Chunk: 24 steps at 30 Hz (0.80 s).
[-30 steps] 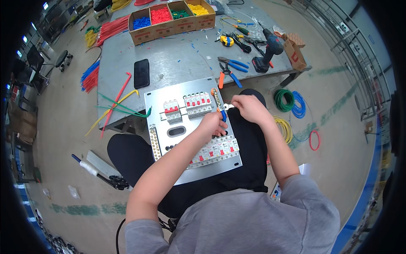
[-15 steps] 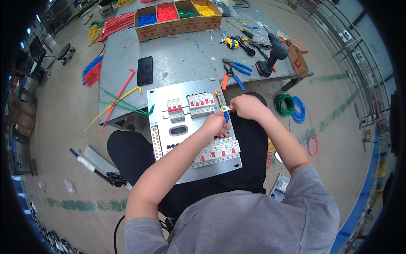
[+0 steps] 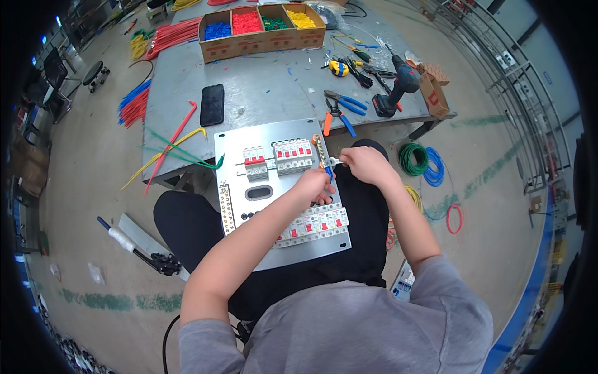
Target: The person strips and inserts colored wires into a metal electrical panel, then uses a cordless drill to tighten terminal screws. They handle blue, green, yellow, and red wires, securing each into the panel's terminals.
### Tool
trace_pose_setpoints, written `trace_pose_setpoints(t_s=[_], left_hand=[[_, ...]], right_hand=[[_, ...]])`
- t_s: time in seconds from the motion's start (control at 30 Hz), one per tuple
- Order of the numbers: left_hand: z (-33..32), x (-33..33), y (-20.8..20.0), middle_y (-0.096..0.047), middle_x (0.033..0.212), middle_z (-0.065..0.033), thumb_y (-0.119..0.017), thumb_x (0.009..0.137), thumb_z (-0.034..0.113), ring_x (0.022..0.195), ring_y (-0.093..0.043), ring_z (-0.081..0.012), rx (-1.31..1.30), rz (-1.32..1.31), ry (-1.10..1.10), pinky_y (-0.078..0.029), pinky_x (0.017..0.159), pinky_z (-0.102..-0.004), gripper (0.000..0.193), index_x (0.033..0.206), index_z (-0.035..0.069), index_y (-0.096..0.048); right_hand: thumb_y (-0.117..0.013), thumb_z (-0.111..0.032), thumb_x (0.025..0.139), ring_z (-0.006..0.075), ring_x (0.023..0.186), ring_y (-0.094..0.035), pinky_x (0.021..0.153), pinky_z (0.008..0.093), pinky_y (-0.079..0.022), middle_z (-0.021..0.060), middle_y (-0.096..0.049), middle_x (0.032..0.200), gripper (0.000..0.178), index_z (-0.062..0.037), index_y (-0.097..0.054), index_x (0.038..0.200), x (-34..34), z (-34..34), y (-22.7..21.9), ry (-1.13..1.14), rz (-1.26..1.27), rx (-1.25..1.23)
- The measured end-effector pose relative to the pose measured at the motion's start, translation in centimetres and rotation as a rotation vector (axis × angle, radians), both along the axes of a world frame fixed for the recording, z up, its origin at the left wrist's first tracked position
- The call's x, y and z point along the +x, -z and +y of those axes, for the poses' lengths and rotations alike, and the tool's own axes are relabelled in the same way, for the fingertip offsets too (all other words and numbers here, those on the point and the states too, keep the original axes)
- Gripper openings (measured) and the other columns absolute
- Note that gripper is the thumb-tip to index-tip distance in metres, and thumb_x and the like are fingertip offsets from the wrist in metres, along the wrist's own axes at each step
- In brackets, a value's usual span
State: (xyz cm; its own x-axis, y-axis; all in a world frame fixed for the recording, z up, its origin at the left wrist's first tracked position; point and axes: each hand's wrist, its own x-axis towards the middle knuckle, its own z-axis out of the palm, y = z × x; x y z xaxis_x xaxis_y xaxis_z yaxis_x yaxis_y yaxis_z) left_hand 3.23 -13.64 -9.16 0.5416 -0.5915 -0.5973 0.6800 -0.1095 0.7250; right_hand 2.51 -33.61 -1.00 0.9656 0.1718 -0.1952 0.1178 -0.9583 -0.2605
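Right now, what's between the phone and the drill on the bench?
Head view: from the phone, tabletop with scraps, then blue-handled pliers, nearer the drill; orange-and-blue strippers beside them.

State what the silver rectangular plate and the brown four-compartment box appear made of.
Silver rectangular plate: probably sheet metal, smooth satin finish; thin, flat, softly reflective. Brown four-compartment box: likely cardboard, matte finish; thin brown walls, printed marks.

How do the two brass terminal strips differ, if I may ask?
The left strip sits lower on the metal plate than the right strip. The left hand and right hand are by the right strip, not the left strip. Orange shows at the right strip's top, none on the left strip. Both are narrow and brass-coloured.
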Motion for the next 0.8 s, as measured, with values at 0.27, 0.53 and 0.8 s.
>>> trace_pose_setpoints(t_s=[0.27,0.53,0.8], left_hand=[[-0.1,-0.1,0.7,-0.069,0.095,-0.0099,-0.060,0.105,0.026,0.065,-0.071,-0.0206,0.000,-0.030,0.016,-0.050,0.051,-0.0304,0.026,0.120,0.005,-0.061],[-0.2,0.1,0.9,-0.069,0.093,-0.0092,-0.060,0.105,0.026,0.066,-0.071,-0.0207,0.012,-0.049,0.031,-0.048,0.051,-0.0311,0.024,0.119,0.006,-0.060],[-0.2,-0.1,0.5,-0.068,0.091,-0.0091,-0.059,0.102,0.020,0.065,-0.070,-0.0204,0.016,-0.043,0.019,-0.048,0.054,-0.0303,0.030,0.129,0.006,-0.062]], right_hand=[[-0.062,-0.024,0.103,0.0321,0.099,-0.073,0.092,0.0485,-0.049,0.0094,-0.077,0.091,0.018,-0.0121,-0.075,0.098,5.1,-0.5,0.8,-0.324,0.043,-0.092],[-0.068,-0.023,0.101,0.0244,0.106,-0.070,0.108,0.0502,-0.040,0.0043,-0.073,0.092,0.012,-0.0185,-0.079,0.099,6.2,-0.1,0.6,-0.531,-0.146,-0.175],[-0.073,-0.030,0.098,0.0216,0.114,-0.063,0.112,0.0510,-0.036,0.0006,-0.068,0.096,0.012,-0.0195,-0.079,0.095,9.7,0.2,0.8,-0.775,-0.222,-0.246]])
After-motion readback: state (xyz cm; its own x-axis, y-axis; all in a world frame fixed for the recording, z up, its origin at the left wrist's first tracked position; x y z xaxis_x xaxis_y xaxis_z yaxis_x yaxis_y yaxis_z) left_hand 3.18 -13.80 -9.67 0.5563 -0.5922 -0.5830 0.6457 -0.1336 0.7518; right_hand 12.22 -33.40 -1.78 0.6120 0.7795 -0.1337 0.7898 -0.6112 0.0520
